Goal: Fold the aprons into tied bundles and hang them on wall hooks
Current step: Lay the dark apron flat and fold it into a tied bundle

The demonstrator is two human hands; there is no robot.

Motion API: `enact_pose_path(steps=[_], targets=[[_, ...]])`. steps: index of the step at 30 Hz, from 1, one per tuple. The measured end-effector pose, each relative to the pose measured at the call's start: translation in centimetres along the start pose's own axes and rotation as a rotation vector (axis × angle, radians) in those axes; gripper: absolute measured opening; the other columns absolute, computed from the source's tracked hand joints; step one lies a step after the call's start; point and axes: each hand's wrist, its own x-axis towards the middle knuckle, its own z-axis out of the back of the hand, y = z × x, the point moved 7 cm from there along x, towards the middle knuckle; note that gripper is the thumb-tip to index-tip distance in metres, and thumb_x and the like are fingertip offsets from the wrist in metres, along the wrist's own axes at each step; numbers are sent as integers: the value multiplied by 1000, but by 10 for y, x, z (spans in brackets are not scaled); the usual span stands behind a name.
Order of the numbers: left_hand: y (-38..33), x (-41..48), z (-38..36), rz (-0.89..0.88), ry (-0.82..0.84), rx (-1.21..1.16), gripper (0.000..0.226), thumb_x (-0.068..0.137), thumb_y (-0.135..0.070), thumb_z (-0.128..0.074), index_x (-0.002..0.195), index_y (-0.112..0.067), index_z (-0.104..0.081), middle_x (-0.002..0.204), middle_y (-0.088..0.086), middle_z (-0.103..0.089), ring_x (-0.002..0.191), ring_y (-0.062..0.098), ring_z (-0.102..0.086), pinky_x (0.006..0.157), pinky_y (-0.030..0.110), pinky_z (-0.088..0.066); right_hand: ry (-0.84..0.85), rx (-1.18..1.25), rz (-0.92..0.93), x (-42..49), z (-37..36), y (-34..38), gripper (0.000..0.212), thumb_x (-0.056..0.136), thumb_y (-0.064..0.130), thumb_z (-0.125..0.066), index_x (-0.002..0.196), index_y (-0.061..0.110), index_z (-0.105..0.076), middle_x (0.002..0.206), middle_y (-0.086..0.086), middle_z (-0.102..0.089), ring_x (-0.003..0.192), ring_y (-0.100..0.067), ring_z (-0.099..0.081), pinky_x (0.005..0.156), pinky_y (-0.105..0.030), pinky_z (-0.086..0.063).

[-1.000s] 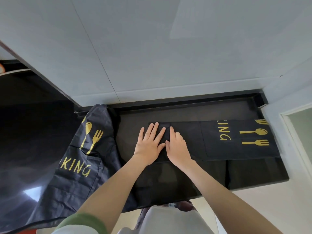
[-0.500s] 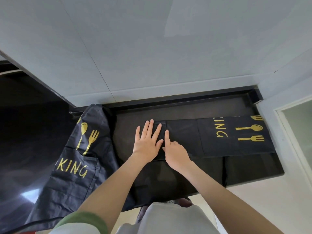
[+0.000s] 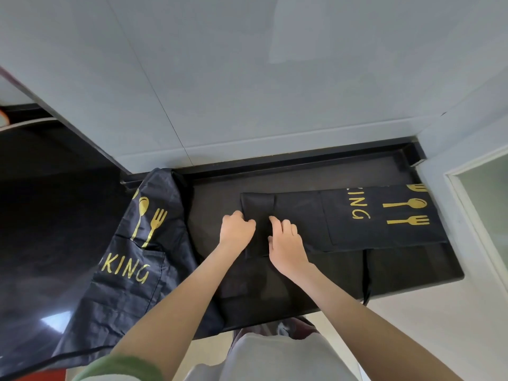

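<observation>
A black apron (image 3: 357,215) with gold spoon and fork print lies folded into a long strip across the dark counter (image 3: 302,177). At its left end, my left hand (image 3: 237,229) has its fingers curled onto the folded edge. Just to the right, my right hand (image 3: 286,243) pinches the same end of cloth. A second black apron (image 3: 132,257) with gold "KING" lettering lies unfolded at the left, draped over the counter corner. No wall hooks are in view.
A pale grey wall (image 3: 247,92) rises right behind the counter. A glossy black surface (image 3: 35,243) fills the left side. A white frame with a greenish pane (image 3: 489,193) stands at the right. An apron strap (image 3: 367,276) hangs over the front edge.
Both hands went from lying flat with fingers spread on the folded end to curling and pinching the cloth there. They also slid slightly toward me.
</observation>
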Motion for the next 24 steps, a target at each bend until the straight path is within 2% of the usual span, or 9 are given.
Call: enact_pose_path(steps=[3, 5, 7, 10, 13, 16, 19, 22, 24], targets=[[-11, -7, 0, -17, 32, -116, 9, 95, -20, -50, 99, -12, -47, 92, 6, -55, 72, 14, -51, 62, 26, -47, 43, 57, -8, 0, 2, 7, 52, 100, 16, -46, 149, 12, -31, 132, -12, -45, 117, -25, -44, 93, -30, -42], [-17, -12, -1, 1, 76, -185, 13, 97, -21, -48, 107, -13, -46, 94, 4, -55, 81, 17, -57, 71, 33, -56, 91, 198, -23, 2, 4, 12, 50, 101, 12, -41, 150, 11, -31, 134, -11, -41, 120, -23, -40, 99, -26, -36], [-23, -15, 1, 4, 98, -255, 18, 98, -25, -48, 111, -13, -45, 99, 7, -59, 85, 22, -64, 74, 38, -59, 150, 496, -104, 6, 6, 12, 44, 102, 11, -38, 146, 10, -40, 131, -11, -43, 119, -21, -43, 97, -20, -37], [-27, -21, -2, -28, 168, -385, 22, 102, -33, -39, 106, -14, -50, 93, 8, -63, 77, 22, -66, 66, 35, -59, 287, 1112, -416, 3, 5, 9, 37, 104, 29, -37, 135, 16, -52, 128, -4, -54, 108, -13, -55, 85, -16, -44], [-31, -24, -11, -156, 240, -303, 30, 105, -27, -29, 96, -16, -56, 87, 4, -61, 76, 14, -59, 81, 36, -55, 350, 1424, -600, -1, 7, 3, 49, 99, 52, -39, 133, 19, -50, 127, 1, -56, 117, -15, -53, 106, -33, -40], [-40, -27, -19, -386, 240, 24, 23, 103, -17, -36, 105, -14, -59, 98, 2, -61, 81, 8, -56, 80, 23, -46, 336, 1347, -555, -1, 10, -6, 47, 99, 49, -41, 133, 18, -49, 128, 2, -56, 116, -13, -54, 106, -33, -41], [-51, -29, -15, -509, 71, 248, 23, 101, -15, -43, 119, -15, -56, 117, 2, -55, 100, 12, -55, 87, 19, -43, 274, 1063, -502, -2, 13, -17, 43, 102, 40, -39, 135, 14, -49, 130, 0, -55, 102, -8, -56, 81, -15, -44], [-60, -28, -9, -599, -95, 403, 41, 101, -18, -43, 141, -16, -39, 146, 2, -38, 131, 16, -41, 108, 25, -34, 266, 854, -517, -4, 7, -32, 43, 103, 40, -38, 131, 10, -49, 127, -8, -57, 89, -12, -58, 63, -15, -49], [-62, -27, -19, -680, -46, 539, 53, 103, -29, -38, 152, -19, -21, 159, 2, -19, 144, 18, -23, 117, 30, -20, 251, 756, -477, -3, 10, -33, 41, 102, 35, -43, 134, 9, -42, 128, -11, -57, 85, -14, -60, 57, -17, -53]])
